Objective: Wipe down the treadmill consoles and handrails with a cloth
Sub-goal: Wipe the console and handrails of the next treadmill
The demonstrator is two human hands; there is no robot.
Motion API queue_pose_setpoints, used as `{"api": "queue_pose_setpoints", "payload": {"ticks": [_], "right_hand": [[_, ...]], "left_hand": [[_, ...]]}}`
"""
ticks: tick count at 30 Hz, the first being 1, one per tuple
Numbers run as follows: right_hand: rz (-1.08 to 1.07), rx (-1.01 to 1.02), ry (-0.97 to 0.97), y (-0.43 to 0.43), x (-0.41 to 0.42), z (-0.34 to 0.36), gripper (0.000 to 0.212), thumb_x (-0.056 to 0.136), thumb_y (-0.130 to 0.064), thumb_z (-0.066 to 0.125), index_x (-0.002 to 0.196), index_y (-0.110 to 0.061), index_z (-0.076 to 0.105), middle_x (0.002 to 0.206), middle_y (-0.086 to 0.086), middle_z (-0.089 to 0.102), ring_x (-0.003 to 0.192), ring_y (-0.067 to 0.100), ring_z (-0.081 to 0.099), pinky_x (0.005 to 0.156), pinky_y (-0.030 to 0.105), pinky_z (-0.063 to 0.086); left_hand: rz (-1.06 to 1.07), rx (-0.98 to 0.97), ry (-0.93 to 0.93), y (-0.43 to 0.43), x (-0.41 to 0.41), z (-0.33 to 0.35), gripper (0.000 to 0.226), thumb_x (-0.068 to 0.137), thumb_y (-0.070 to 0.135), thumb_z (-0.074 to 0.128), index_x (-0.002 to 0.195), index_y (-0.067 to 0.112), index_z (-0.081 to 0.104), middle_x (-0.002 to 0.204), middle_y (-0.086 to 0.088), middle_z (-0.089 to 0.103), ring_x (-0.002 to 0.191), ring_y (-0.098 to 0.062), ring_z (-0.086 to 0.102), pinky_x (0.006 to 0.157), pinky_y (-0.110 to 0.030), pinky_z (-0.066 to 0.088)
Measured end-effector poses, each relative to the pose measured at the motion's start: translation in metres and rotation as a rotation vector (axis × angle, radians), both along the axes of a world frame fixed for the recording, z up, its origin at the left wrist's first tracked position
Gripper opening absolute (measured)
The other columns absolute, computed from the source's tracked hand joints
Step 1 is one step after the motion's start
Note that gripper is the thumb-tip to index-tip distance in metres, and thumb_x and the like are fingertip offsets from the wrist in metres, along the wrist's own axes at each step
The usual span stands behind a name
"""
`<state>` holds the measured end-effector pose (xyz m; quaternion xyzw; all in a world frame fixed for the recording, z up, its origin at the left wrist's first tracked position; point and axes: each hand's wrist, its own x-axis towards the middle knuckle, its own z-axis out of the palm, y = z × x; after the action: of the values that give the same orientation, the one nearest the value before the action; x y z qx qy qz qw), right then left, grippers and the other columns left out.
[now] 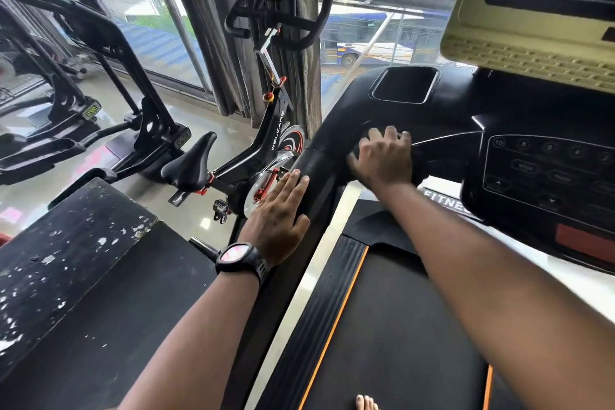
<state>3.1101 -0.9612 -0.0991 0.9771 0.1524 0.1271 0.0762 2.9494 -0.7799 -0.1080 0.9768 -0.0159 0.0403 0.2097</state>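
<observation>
The black treadmill handrail (pixel 320 151) runs up from the lower middle into the console (pixel 539 173) with its keypad. My left hand (pixel 279 210), with a black watch on its wrist, lies flat with straight fingers against the rail's left side. My right hand (pixel 382 156) is blurred and rests palm-down, fingers spread, where the rail meets the console. A dark shape at its right edge (pixel 417 160) may be a cloth; I cannot tell. A beige-framed screen (pixel 532 10) stands above the console.
A square recess (pixel 404 85) sits in the console's top left. The treadmill belt (pixel 399 326) with orange trim lies below. A spin bike (pixel 266 143) stands close on the left of the rail, a scuffed black platform (pixel 66 260) nearer me, another machine (pixel 100 76) and windows beyond.
</observation>
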Motion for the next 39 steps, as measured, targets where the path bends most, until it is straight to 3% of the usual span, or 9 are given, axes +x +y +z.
{"api": "queue_pose_setpoints", "payload": {"ticks": [3, 8, 13, 18, 22, 24, 28, 34, 39], "right_hand": [[0.006, -0.048, 0.032, 0.003, 0.007, 0.011, 0.048, 0.093, -0.049, 0.045, 0.098, -0.012, 0.076, 0.101, 0.006, 0.067, 0.098, 0.033, 0.057, 0.086, 0.044, 0.04], [0.022, 0.035, -0.053, -0.006, -0.009, -0.018, 0.045, 0.095, -0.047, 0.048, 0.087, -0.009, 0.07, 0.095, 0.009, 0.064, 0.094, 0.035, 0.056, 0.088, 0.049, 0.039], [0.093, -0.126, 0.138, -0.003, 0.023, 0.022, 0.057, 0.097, -0.059, 0.037, 0.114, -0.016, 0.071, 0.118, 0.006, 0.065, 0.11, 0.032, 0.056, 0.089, 0.044, 0.04], [0.063, -0.149, -0.01, -0.021, -0.001, -0.002, 0.054, 0.094, -0.061, 0.044, 0.096, -0.015, 0.073, 0.1, 0.005, 0.065, 0.094, 0.033, 0.057, 0.081, 0.044, 0.043], [0.047, -0.109, 0.113, -0.027, 0.03, 0.028, 0.057, 0.093, -0.062, 0.04, 0.108, -0.018, 0.074, 0.112, 0.006, 0.067, 0.106, 0.033, 0.058, 0.085, 0.043, 0.042], [-0.043, -0.064, 0.077, -0.038, 0.033, 0.032, 0.059, 0.092, -0.058, 0.035, 0.105, -0.016, 0.075, 0.109, 0.007, 0.068, 0.103, 0.034, 0.059, 0.084, 0.042, 0.042], [0.011, -0.003, -0.08, -0.068, -0.003, -0.002, 0.05, 0.09, -0.053, 0.045, 0.104, -0.011, 0.069, 0.107, 0.008, 0.064, 0.102, 0.036, 0.054, 0.085, 0.047, 0.041], [-0.141, -0.053, 0.144, -0.05, 0.045, 0.044, 0.056, 0.092, -0.054, 0.038, 0.108, -0.014, 0.074, 0.113, 0.009, 0.068, 0.107, 0.035, 0.058, 0.09, 0.045, 0.04], [-0.089, 0.015, -0.001, -0.061, 0.019, 0.019, 0.05, 0.086, -0.049, 0.043, 0.086, -0.011, 0.076, 0.092, 0.01, 0.069, 0.086, 0.034, 0.058, 0.079, 0.043, 0.04]], "left_hand": [[-0.002, 0.001, 0.001, 0.0, -0.001, -0.001, 0.073, 0.089, 0.036, 0.037, 0.159, 0.022, 0.021, 0.168, 0.004, 0.011, 0.153, -0.006, 0.004, 0.125, -0.029, 0.011], [0.003, 0.002, 0.0, 0.0, -0.001, -0.001, 0.073, 0.09, 0.036, 0.037, 0.159, 0.024, 0.02, 0.167, 0.006, 0.01, 0.153, -0.004, 0.003, 0.121, -0.023, 0.008], [0.011, 0.003, 0.008, 0.001, -0.001, -0.001, 0.073, 0.089, 0.037, 0.037, 0.16, 0.025, 0.019, 0.168, 0.007, 0.008, 0.153, -0.004, 0.002, 0.123, -0.026, 0.01], [0.004, -0.001, 0.003, 0.001, 0.0, -0.002, 0.072, 0.09, 0.036, 0.037, 0.159, 0.025, 0.02, 0.167, 0.008, 0.008, 0.153, -0.003, 0.002, 0.124, -0.027, 0.011], [0.003, -0.01, -0.003, 0.003, 0.0, -0.005, 0.072, 0.09, 0.037, 0.037, 0.159, 0.026, 0.02, 0.167, 0.01, 0.008, 0.152, -0.002, 0.002, 0.123, -0.027, 0.012], [0.005, -0.014, -0.006, 0.003, 0.0, -0.006, 0.072, 0.09, 0.038, 0.037, 0.159, 0.027, 0.02, 0.167, 0.01, 0.008, 0.152, -0.001, 0.002, 0.121, -0.026, 0.012], [0.0, -0.014, 0.004, 0.004, 0.001, -0.006, 0.073, 0.089, 0.038, 0.036, 0.159, 0.026, 0.02, 0.167, 0.008, 0.008, 0.153, -0.002, 0.001, 0.125, -0.03, 0.012], [0.011, -0.01, -0.001, 0.003, 0.0, -0.007, 0.074, 0.087, 0.041, 0.033, 0.159, 0.026, 0.021, 0.167, 0.007, 0.01, 0.153, -0.004, 0.003, 0.125, -0.034, 0.015], [0.002, -0.013, -0.005, 0.004, 0.001, -0.007, 0.073, 0.088, 0.039, 0.035, 0.159, 0.026, 0.022, 0.167, 0.007, 0.01, 0.153, -0.004, 0.003, 0.124, -0.031, 0.013]]}}
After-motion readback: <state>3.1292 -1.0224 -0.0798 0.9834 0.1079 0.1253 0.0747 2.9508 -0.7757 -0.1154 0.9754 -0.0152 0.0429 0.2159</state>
